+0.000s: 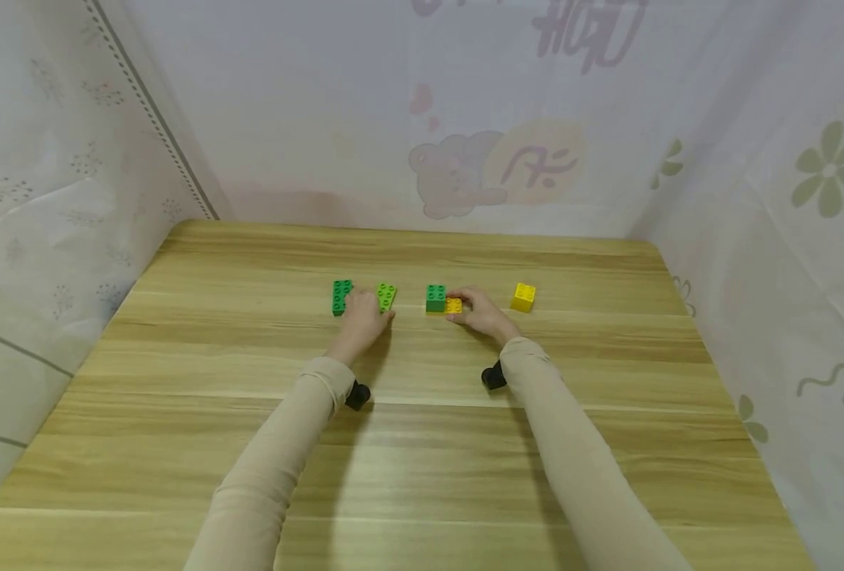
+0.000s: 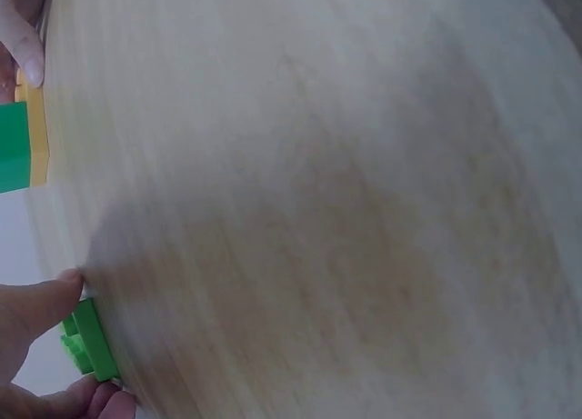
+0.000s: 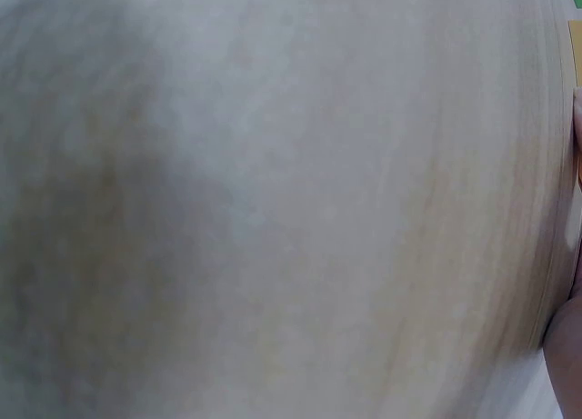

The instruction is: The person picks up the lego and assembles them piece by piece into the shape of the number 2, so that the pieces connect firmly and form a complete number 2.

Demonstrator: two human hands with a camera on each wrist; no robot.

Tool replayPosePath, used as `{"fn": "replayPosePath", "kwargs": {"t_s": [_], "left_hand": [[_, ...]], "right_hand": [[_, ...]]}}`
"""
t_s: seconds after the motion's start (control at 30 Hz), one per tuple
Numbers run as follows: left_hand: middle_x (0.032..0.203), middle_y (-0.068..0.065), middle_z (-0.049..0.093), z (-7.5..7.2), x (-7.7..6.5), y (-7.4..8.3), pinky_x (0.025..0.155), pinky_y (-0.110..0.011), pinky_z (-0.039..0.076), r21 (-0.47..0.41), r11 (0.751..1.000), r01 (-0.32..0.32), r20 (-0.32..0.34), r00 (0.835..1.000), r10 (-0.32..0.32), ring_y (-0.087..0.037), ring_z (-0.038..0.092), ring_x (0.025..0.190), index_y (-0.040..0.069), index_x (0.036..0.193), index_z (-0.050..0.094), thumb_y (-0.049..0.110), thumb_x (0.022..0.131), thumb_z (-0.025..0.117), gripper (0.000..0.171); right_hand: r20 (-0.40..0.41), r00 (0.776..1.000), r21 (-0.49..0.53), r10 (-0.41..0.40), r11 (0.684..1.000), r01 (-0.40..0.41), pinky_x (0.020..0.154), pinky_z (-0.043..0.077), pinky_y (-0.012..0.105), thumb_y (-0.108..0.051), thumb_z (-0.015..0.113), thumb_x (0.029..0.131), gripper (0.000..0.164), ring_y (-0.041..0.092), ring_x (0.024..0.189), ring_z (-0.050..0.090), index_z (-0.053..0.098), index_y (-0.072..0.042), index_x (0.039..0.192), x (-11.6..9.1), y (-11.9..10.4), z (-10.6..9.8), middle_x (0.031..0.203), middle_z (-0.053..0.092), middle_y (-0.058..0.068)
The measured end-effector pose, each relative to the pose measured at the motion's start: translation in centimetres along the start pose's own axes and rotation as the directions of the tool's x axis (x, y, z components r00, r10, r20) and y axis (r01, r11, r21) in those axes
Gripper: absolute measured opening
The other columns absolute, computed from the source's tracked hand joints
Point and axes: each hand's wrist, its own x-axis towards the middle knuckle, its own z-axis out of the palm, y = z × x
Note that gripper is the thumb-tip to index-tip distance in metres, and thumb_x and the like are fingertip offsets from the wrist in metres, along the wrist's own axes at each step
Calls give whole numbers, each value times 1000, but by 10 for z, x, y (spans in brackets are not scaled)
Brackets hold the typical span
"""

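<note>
My left hand pinches a light green building brick, thumb at one end and fingertips at the other, as the left wrist view also shows. Left of that hand lies a dark green brick, its right edge partly hidden by the fingers. My right hand holds an orange-yellow brick by its right end, between thumb and fingers. On that brick's left end sits a green brick. At the edge of the right wrist view only a sliver of the right hand shows.
A yellow brick stands right of the right hand. All of these are on a wood-grain table, with a printed cloth behind it and at both sides. Black wrist devices hang below the sleeves.
</note>
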Motion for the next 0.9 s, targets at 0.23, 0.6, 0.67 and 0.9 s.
{"fn": "replayPosePath", "kwargs": {"t_s": [0.23,0.6,0.67,0.9], "left_hand": [[106,-27,55,-2,1,2,95,-46,38,28,999,17,-8,1000,-17,-37,47,105,-14,104,55,25,89,60,43],[106,-28,55,-4,-3,0,89,-45,43,-17,1000,5,27,1000,-4,-37,49,103,-14,93,58,22,89,60,36],[106,-29,54,-6,-3,1,87,-45,44,-20,1000,1,22,1000,-1,-36,49,101,-15,93,58,22,88,60,37],[100,-28,55,-16,1,4,82,-43,43,-56,998,-20,0,1000,20,-35,48,95,-15,93,59,21,88,61,37]], "right_hand": [[-3,1000,2,-1,1000,1,111,26,42,-10,63,85,47,30,128,36,48,-5,130,0,-1,-2,134,42,15],[1,1000,-35,11,999,-11,110,26,43,-12,62,86,47,29,127,36,48,-7,131,-1,3,0,134,42,14],[-1,1000,-40,9,999,-9,110,27,43,-12,62,86,47,29,127,37,48,-8,131,-1,3,0,134,42,14],[-10,1000,-39,-1,999,1,111,26,42,-14,63,86,47,28,127,37,49,-9,130,0,4,-1,133,44,13]]}}
